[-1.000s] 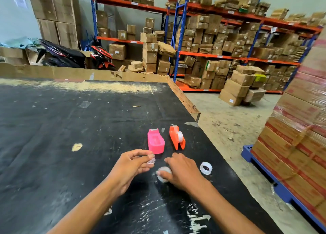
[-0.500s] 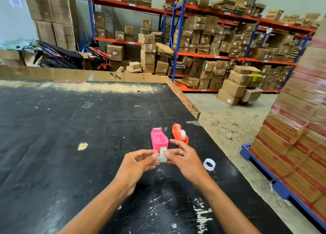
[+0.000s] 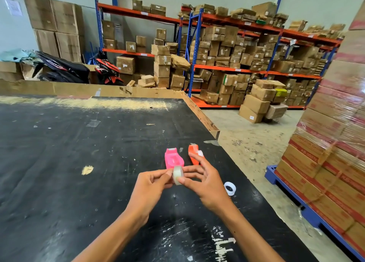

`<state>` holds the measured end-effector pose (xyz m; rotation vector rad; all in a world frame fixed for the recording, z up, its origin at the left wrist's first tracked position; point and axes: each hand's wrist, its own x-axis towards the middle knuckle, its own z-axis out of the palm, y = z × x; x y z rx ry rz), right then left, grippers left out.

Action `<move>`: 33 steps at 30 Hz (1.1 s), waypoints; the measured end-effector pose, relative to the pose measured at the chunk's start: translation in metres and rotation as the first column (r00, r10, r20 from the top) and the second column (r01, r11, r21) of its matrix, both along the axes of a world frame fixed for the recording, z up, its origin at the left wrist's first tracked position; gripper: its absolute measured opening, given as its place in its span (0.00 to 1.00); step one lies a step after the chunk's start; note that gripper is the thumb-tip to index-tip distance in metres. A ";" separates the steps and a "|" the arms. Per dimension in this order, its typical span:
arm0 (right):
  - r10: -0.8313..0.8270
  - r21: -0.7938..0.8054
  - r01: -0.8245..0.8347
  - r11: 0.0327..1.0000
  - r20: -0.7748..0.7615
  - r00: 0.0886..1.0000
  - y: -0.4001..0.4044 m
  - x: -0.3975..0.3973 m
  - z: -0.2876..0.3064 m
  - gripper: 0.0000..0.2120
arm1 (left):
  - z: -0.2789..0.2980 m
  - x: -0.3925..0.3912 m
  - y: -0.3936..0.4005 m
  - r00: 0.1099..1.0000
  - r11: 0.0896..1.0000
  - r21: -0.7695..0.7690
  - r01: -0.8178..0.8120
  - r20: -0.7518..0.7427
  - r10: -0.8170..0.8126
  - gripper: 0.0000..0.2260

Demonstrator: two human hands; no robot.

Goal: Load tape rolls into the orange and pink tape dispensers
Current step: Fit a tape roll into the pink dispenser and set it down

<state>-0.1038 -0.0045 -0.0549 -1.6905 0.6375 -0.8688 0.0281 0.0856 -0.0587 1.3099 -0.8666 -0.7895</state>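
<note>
A small clear tape roll (image 3: 177, 174) is held above the black table between both hands, edge toward me. My left hand (image 3: 151, 186) pinches it from the left and my right hand (image 3: 205, 182) from the right. Just beyond it the pink dispenser (image 3: 173, 160) lies on the table. The orange dispenser (image 3: 193, 153) stands to its right with a white roll in its side, partly hidden by my right fingers. A second white tape roll (image 3: 230, 188) lies on the table right of my right hand.
The black table (image 3: 79, 163) ends in a wooden edge (image 3: 203, 119) at the right, close to the dispensers. Beyond it is concrete floor, a wrapped pallet of boxes (image 3: 331, 143) on the right and shelving with cartons behind.
The roll went from the table, under my right hand, up between both hands. Both hands now hold it in front of the pink dispenser, slightly higher than half a second ago.
</note>
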 end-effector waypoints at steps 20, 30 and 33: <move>0.088 0.028 -0.090 0.996 0.062 0.994 0.004 0.009 0.006 0.27 | 0.012 0.009 -0.002 0.988 0.988 0.003 0.154 -0.026 -0.154 0.11; 0.124 -0.188 -0.171 0.967 -0.240 0.963 -0.010 0.011 0.035 0.07 | 0.016 0.014 -0.004 0.967 0.996 -0.031 0.078 0.244 -0.068 0.14; 0.071 -0.256 -0.126 0.959 -0.213 0.974 -0.011 0.010 0.035 0.04 | 0.012 0.012 -0.005 0.961 0.999 -0.030 0.036 0.276 -0.026 0.14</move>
